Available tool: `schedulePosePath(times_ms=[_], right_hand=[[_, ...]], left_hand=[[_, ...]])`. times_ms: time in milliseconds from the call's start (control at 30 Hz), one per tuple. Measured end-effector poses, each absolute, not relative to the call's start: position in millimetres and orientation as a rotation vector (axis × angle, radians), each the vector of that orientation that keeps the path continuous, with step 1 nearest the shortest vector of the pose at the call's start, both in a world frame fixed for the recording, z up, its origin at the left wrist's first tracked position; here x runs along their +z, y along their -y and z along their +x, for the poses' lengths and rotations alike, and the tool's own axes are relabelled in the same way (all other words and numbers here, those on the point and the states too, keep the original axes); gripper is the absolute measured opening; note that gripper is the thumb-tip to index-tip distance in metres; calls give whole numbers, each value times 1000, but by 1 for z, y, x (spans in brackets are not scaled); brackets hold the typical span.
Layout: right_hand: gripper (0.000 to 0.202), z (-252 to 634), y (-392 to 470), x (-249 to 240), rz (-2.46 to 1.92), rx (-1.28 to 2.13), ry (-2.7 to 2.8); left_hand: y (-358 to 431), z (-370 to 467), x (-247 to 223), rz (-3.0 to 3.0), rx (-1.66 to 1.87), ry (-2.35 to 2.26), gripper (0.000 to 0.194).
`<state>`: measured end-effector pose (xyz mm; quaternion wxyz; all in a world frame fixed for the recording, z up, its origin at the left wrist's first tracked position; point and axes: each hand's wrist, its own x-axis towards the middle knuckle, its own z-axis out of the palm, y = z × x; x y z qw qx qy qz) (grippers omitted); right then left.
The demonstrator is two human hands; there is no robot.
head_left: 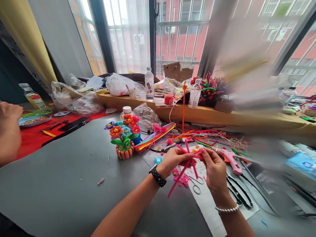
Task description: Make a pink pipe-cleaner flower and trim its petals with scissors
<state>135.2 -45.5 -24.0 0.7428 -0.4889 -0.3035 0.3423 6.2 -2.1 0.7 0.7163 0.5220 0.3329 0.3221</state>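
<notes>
Pink pipe cleaners (176, 182), crossed over one another like a star, are pinched between my two hands above the table. My left hand (172, 161), with a dark dotted watch band at the wrist, grips them from the left. On the other side, my right hand (215, 167) holds their right end between thumb and fingers. Beneath my hands lie a white paper sheet (208, 204), small scissors (197, 189) and pink fuzzy trimmings (182, 180). Close to my right hand are a pink glue gun (230, 160) and black-handled scissors (240, 192).
A pot of pipe-cleaner flowers (125, 152) stands left of my hands, beside a bundle of coloured pipe cleaners (155, 136). Bottles, including a water bottle (149, 85), line the ledge (204, 115). Another person's hand (10, 128) shows at far left. A blurred shape covers the right side.
</notes>
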Motion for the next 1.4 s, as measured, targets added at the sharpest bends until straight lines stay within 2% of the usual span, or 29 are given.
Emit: schedulePosePath(times_ms=[233,600,800,967,1200,1400], right_hand=[[31,134,46,-18,-1119,710,793],[23,126,59,-21,-1296,400,1002],[25,126,58,-20,-1286,461,934],[40,141,52,-25,-1325,510,901],[38,147,53,-20,-1445,609,1371],[40,135,56,-16,-1419,642,1472]], left_hand=[[0,5,0,1107,788,-771,33],[1,11,-2,931,944,-746,31],[4,12,-1,958,944,-751,31],[4,14,-3,970,883,-758,31],[5,14,-5,913,978,-794,31],[5,16,-8,881,1015,-777,29]])
